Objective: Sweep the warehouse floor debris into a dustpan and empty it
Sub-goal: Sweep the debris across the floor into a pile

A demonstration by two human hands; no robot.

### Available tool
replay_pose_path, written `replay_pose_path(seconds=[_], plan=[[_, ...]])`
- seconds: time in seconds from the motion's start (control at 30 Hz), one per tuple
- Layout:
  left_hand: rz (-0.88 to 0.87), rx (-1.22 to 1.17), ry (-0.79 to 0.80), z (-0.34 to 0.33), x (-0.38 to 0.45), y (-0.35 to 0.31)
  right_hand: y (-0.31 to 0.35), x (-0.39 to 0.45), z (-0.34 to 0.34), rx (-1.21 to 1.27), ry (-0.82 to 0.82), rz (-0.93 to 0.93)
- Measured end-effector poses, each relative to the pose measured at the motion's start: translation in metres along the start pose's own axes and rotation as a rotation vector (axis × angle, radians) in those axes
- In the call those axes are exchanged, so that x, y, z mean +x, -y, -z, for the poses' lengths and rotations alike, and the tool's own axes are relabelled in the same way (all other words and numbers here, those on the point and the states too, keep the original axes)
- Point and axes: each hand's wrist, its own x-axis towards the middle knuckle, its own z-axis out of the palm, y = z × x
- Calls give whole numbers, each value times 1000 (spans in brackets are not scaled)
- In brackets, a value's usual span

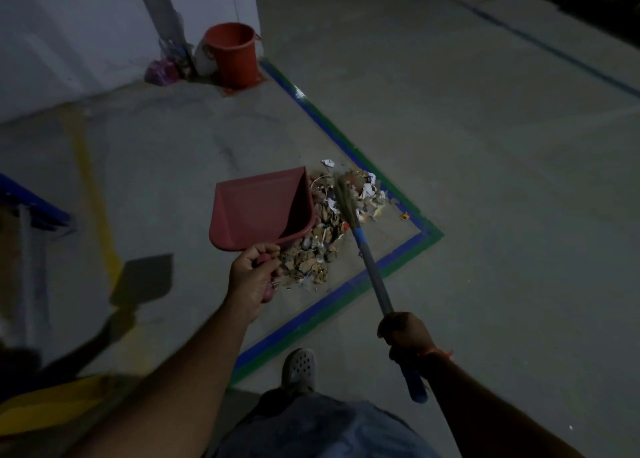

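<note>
Right hand (pixel 403 334) grips my broom (pixel 370 260), bristles buried in the debris pile (pixel 320 236) on the floor. Left hand (pixel 251 277) clutches the red dustpan (pixel 258 208), its handle mostly hidden by my fingers, beside the pile.

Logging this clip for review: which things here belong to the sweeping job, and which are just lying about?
Job:
- dustpan, gripped by the left hand
- broom, gripped by the right hand
- debris pile
- red bucket, possibly where the dustpan gets emptied

Lying about:
- bags beside the bucket by the wall
- blue frame at the left edge
- tape lines on the floor
</note>
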Motion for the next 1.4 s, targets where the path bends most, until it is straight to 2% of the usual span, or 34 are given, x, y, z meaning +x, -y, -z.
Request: replay_pose_path(seconds=[0.17,0.3,0.43,0.7,0.87,1.07,1.2,1.4], plan=[[50,-41,-91,-5,-52,24,-33,-26,-5,-103,63,83],[78,-35,-115,-3,-91,49,-59,-46,-13,-232,178,152],[34,-49,-184,4,-130,61,-75,-62,-28,-344,324,177],[-8,-83,-298,46,-180,68,-76,-76,-69,-418,425,-36],[4,-108,-332,74,-196,74,-62,-75,-79,-395,317,-101],[4,-84,-320,119,-191,73,-43,-74,-103,-303,129,-42],[-13,-77,-305,154,-187,64,-15,-86,-122,-281,106,14],[-30,-100,-314,212,-178,56,34,-97,-171,-93,53,57]])
